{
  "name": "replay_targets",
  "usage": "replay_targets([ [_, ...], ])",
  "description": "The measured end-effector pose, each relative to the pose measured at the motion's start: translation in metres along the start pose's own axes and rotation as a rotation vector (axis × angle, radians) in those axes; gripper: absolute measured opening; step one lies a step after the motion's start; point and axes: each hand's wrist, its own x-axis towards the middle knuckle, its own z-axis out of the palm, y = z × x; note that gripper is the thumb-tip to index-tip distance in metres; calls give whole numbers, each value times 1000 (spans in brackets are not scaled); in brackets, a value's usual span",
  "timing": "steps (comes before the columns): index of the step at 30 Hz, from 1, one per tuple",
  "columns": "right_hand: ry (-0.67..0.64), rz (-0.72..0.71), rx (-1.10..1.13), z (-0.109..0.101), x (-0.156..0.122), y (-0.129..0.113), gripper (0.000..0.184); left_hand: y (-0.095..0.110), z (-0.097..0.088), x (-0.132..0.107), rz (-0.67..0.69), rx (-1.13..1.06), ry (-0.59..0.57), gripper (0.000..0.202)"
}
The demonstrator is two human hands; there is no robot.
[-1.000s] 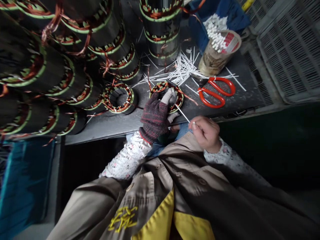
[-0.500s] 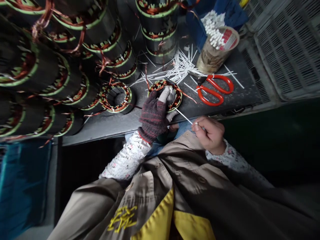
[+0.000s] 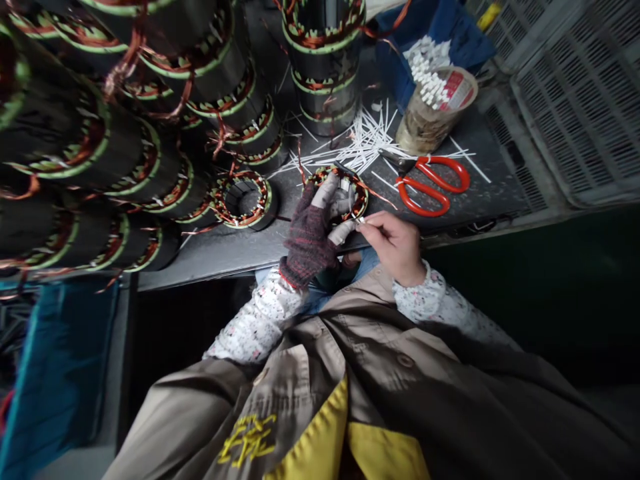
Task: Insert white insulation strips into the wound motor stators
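A motor stator (image 3: 362,195) with copper windings lies near the table's front edge. My left hand (image 3: 313,233), in a dark knitted glove with pale-wrapped fingertips, is closed on it: fingers reach over and into the bore, thumb at the near rim. Bare, my right hand (image 3: 395,245) pinches a thin white strip (image 3: 361,220) right at the stator's near right rim, close to my left thumb. Most of that strip is hidden by the fingers. Beyond the stator is a pile of loose white strips (image 3: 370,140).
Red-handled scissors (image 3: 425,187) lie to the right. Behind them stands a tube-like container (image 3: 425,123) of short white pieces, beside a blue bin (image 3: 465,40). Stacked stators (image 3: 325,80) crowd the back and left; a single stator (image 3: 243,200) sits left of my hands.
My right hand has moved left and in to the stator's rim; the strip's long stretch between hand and stator no longer shows. The left hand keeps its hold. The view has shifted slightly.
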Motion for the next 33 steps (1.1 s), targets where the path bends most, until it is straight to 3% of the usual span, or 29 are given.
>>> replay_targets([
  [3,-30,106,46,-2,7,-1,34,4,1,0,-36,-185,72,47],
  [6,-104,72,64,-10,9,-4,36,3,1,3,5,-169,155,28],
  [11,-121,-84,-91,-10,15,-1,29,1,0,4,40,-108,146,33],
  [17,-139,-76,-185,-6,25,5,26,3,-7,4,85,-93,88,29],
  [23,-239,-78,-195,-11,28,-14,37,3,-5,2,154,-7,124,24],
  [28,-274,62,153,-30,32,-28,40,5,-4,3,128,30,120,23],
  [31,-286,84,336,-33,34,-24,37,3,-6,3,173,75,63,24],
  [33,-364,127,449,-32,32,-18,39,0,-7,2,189,158,12,24],
])
